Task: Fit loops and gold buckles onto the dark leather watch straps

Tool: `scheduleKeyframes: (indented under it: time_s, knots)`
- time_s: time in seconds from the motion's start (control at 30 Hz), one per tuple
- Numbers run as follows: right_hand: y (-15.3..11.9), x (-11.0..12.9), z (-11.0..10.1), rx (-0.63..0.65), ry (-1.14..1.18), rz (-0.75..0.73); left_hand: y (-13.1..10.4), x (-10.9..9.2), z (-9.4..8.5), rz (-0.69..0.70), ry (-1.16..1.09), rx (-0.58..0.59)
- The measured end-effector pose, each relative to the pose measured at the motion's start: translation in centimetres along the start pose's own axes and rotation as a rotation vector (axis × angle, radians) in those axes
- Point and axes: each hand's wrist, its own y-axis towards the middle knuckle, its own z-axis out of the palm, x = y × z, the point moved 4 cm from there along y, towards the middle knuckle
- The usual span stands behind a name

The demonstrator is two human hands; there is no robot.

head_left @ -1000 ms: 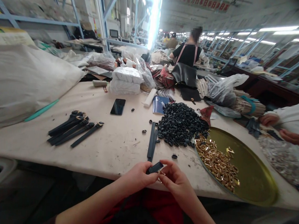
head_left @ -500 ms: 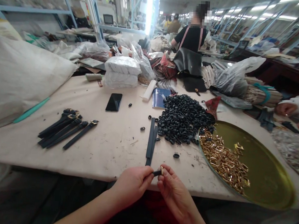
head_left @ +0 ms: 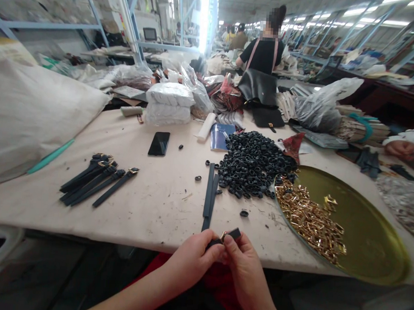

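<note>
Both my hands meet at the table's front edge around a short black leather strap (head_left: 235, 233) with a gold buckle on it. My left hand (head_left: 198, 251) is closed on the strap's left part. Thumb and fingers of my right hand (head_left: 240, 255) pinch it beside the buckle (head_left: 223, 236), and the strap's end sticks out above them. Most of the strap is hidden by the fingers. Just beyond lie two flat black strips (head_left: 209, 192). Black leather loops (head_left: 255, 165) are heaped farther off, and gold buckles (head_left: 308, 222) fill the near left of a round tray (head_left: 370, 235).
Several buckled straps (head_left: 110, 191) lie together on the left, near a phone (head_left: 159, 143). A white sack (head_left: 37, 112) bulges over the left side. Plastic-wrapped packs (head_left: 169, 103) and a black bag (head_left: 260, 90) line the back. Another person's hands (head_left: 402, 149) are at the far right.
The strap's end now shows above my right hand, on the far side of the buckle. My hands have drawn closer together, and the right thumb has moved onto the strap.
</note>
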Motion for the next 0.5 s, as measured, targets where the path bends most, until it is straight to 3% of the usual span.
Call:
scheduleKeyframes:
  time_s: [0.17, 0.27, 0.4, 0.5]
  knots:
    - [-1.5, -0.7, -0.2, 0.015, -0.213, -0.105, -0.6, 0.8, 0.6, -0.093, -0.202, 0.026]
    - [-2.2, -0.5, 0.1, 0.037, -0.167, -0.062, -0.9, 1.5, 1.0, -0.129, -0.299, 0.043]
    - [-2.9, -0.5, 0.7, 0.072, -0.082, -0.004, -1.7, 1.6, 1.5, -0.152, -0.314, 0.075]
    - [-3.4, -0.6, 0.5, 0.069, -0.236, -0.1, -2.3, 1.4, 1.7, -0.134, -0.314, 0.084]
